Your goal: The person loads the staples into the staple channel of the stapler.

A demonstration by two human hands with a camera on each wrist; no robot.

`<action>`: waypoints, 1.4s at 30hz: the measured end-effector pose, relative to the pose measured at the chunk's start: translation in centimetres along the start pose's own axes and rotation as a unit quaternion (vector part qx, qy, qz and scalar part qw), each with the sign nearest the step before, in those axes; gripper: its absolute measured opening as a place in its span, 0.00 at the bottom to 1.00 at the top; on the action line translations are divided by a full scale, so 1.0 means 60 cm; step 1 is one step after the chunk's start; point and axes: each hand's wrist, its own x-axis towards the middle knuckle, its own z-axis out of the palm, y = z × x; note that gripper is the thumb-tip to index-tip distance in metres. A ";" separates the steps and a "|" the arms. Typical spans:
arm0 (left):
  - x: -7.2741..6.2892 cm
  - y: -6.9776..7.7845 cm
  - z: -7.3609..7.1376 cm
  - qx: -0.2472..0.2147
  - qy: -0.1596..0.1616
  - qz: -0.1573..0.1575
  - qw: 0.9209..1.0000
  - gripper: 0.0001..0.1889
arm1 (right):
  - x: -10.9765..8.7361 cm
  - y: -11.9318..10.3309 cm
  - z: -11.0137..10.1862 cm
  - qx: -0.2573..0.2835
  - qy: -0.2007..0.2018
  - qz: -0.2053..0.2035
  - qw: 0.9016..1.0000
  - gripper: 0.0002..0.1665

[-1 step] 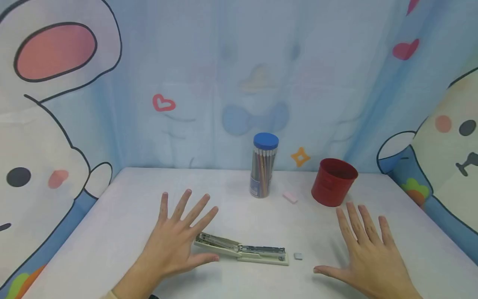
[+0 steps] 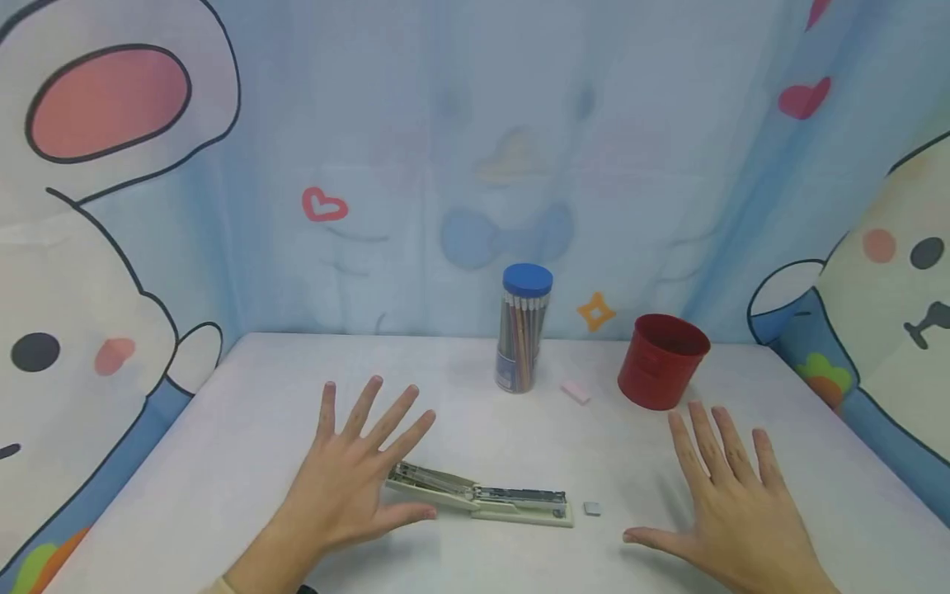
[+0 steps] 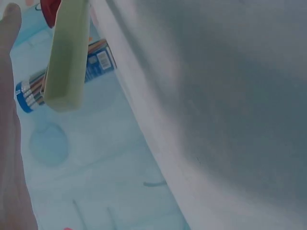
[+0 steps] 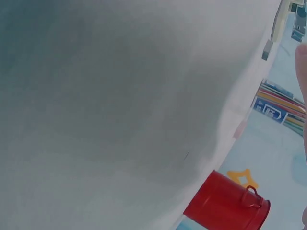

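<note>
My left hand (image 2: pixel 349 483) is held with fingers spread, palm toward the table, beside the left end of an opened stapler (image 2: pixel 519 516). The stapler is pale green, its top arm swung back to the left so the metal magazine shows. In the left wrist view the pale green arm of the stapler (image 3: pixel 67 62) rises close to the hand. A small grey block of staples (image 2: pixel 591 509) lies just off the stapler's right end. Farther right, my right hand (image 2: pixel 735 516) is also spread and holds nothing, its fingers pointing toward a red bucket (image 2: pixel 660 367).
Behind the stapler stands a clear jar of pencils (image 2: pixel 523 338) with a blue lid. A pink eraser (image 2: pixel 575 392) lies between jar and bucket. The white table (image 2: pixel 297 363) ends at a blue cartoon-printed curtain (image 2: pixel 386 272), which also flanks both sides.
</note>
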 end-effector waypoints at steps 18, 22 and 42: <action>0.062 -0.050 -0.031 -0.536 -0.276 -0.090 0.793 0.39 | 0.095 -0.059 -0.020 0.354 -0.272 0.038 0.894 0.43; 0.055 -0.059 -0.015 -0.577 -0.281 -0.066 0.764 0.36 | 0.100 -0.062 -0.008 0.420 -0.273 0.031 0.865 0.37; 0.051 -0.062 0.025 -0.605 -0.303 -0.033 0.736 0.29 | 0.098 -0.050 0.016 0.465 -0.286 0.028 0.837 0.20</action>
